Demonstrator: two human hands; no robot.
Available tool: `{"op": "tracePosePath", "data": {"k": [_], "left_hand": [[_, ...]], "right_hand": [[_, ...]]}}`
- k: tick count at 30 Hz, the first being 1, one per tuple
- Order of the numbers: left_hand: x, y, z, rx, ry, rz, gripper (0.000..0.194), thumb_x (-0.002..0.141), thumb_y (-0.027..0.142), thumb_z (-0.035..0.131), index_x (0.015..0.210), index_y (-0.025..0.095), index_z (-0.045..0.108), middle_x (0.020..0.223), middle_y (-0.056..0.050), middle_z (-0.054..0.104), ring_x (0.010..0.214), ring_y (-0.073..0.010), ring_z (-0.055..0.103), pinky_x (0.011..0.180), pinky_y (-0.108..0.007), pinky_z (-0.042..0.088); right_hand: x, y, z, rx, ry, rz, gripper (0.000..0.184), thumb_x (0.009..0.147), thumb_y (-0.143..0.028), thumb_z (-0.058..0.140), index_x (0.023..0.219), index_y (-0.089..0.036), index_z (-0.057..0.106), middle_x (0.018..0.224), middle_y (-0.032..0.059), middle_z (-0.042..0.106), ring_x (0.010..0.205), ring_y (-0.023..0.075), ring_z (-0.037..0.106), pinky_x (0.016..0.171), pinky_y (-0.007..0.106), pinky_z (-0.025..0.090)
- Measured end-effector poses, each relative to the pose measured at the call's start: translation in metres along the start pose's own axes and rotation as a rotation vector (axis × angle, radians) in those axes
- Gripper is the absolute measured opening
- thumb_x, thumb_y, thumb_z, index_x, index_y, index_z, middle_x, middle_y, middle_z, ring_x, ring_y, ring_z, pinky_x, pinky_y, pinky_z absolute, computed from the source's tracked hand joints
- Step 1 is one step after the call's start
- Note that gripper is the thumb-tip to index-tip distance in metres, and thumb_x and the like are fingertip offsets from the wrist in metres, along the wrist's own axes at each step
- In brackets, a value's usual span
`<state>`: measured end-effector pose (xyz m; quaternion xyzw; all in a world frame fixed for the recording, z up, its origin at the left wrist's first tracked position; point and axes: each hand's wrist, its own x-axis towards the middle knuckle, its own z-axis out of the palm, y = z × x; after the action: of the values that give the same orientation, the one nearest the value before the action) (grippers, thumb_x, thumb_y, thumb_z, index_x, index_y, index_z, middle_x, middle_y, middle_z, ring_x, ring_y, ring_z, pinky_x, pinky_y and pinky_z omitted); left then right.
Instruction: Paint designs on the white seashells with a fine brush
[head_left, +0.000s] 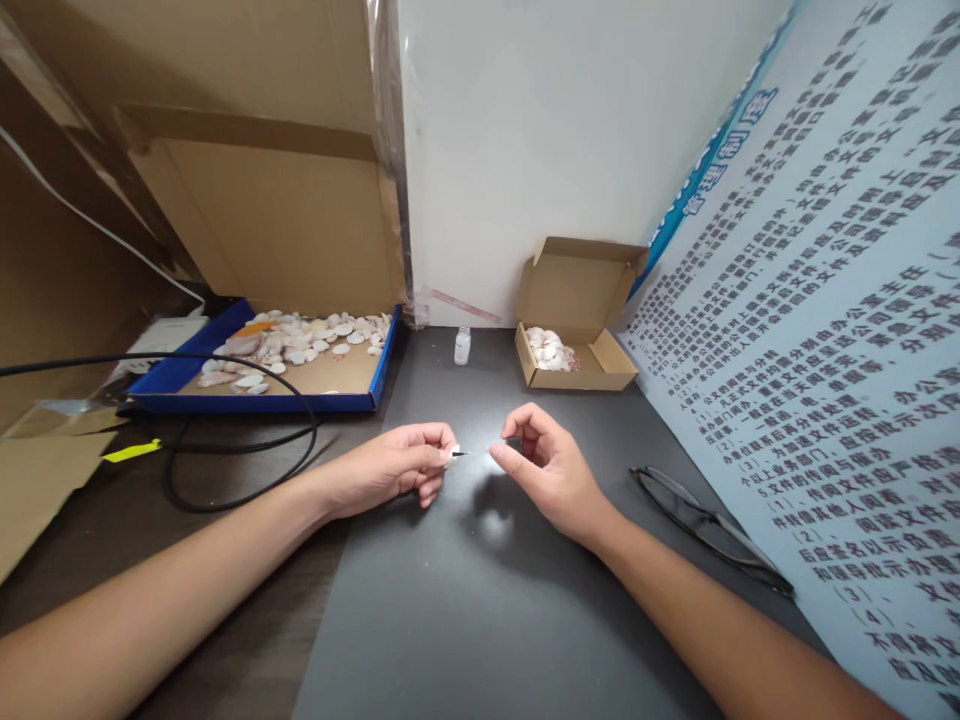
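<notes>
My left hand [409, 460] is closed, its thumb and fingertips pinching a small white brush cap [454, 454]. A short dark brush tip [462, 454] points from the cap toward the right, with a thin pale strand beyond it. My right hand [544, 465] faces it across a small gap, fingers curled and the thumb and forefinger apart; I see nothing held between them. The right thumb is close to the strand's end, and I cannot tell if they touch. Behind the hands stands a small white bottle [462, 350], upright, with no cap on its neck.
A blue-edged tray [255, 402] of shells is at the back left, and a small open cardboard box [585, 378] with shells at the back right. A black cable [169, 470] loops by the left forearm. Glasses [709, 525] lie right, beside a printed panel [847, 330].
</notes>
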<state>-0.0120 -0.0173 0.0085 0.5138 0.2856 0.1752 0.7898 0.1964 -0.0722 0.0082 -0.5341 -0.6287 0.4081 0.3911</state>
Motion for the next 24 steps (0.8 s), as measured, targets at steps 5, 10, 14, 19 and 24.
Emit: {"op": "tracePosePath", "data": {"k": [5, 10, 14, 19, 24], "left_hand": [[-0.0006, 0.001, 0.0016, 0.001, 0.005, 0.007, 0.014, 0.082, 0.024, 0.059, 0.081, 0.015, 0.049, 0.068, 0.003, 0.041, 0.057, -0.008, 0.041, 0.058, -0.024, 0.04], [-0.0006, 0.0009, 0.0013, -0.01, 0.012, -0.003, 0.012, 0.082, 0.022, 0.059, 0.082, 0.015, 0.048, 0.066, 0.003, 0.041, 0.057, -0.0082, 0.041, 0.058, -0.023, 0.04], [-0.0007, 0.0005, 0.0006, -0.004, 0.005, 0.005, 0.011, 0.083, 0.021, 0.057, 0.081, 0.015, 0.049, 0.066, 0.003, 0.04, 0.057, -0.008, 0.042, 0.058, -0.023, 0.04], [-0.0003, -0.0008, -0.0012, -0.005, -0.004, 0.006, 0.01, 0.083, 0.021, 0.057, 0.082, 0.015, 0.049, 0.067, 0.003, 0.041, 0.058, -0.0081, 0.042, 0.059, -0.023, 0.04], [0.0001, -0.0015, -0.0018, -0.002, -0.011, 0.013, 0.012, 0.083, 0.024, 0.058, 0.083, 0.015, 0.049, 0.068, 0.003, 0.04, 0.058, -0.0082, 0.042, 0.059, -0.024, 0.04]], "right_hand": [[-0.0004, 0.0001, 0.0004, -0.053, 0.072, 0.01, 0.046, 0.081, -0.053, 0.054, 0.089, -0.009, 0.042, 0.074, 0.0008, 0.044, 0.063, -0.004, 0.035, 0.058, 0.006, 0.031], [-0.0018, 0.0006, 0.0005, -0.005, -0.008, -0.026, 0.051, 0.079, -0.057, 0.055, 0.091, -0.01, 0.042, 0.077, 0.0008, 0.046, 0.064, -0.004, 0.036, 0.059, 0.007, 0.033], [-0.0021, 0.0, -0.0001, -0.081, 0.058, -0.006, 0.05, 0.08, -0.056, 0.056, 0.091, -0.009, 0.044, 0.076, 0.0009, 0.047, 0.063, -0.0041, 0.035, 0.058, 0.007, 0.031], [-0.0005, 0.0008, -0.0004, -0.047, 0.019, -0.014, 0.05, 0.081, -0.057, 0.054, 0.09, -0.009, 0.044, 0.074, 0.001, 0.045, 0.064, -0.0034, 0.035, 0.059, 0.007, 0.032], [0.0004, 0.0015, 0.0, -0.114, 0.103, 0.019, 0.046, 0.081, -0.054, 0.054, 0.09, -0.01, 0.044, 0.071, 0.0001, 0.043, 0.062, -0.0039, 0.033, 0.058, 0.007, 0.03]]}}
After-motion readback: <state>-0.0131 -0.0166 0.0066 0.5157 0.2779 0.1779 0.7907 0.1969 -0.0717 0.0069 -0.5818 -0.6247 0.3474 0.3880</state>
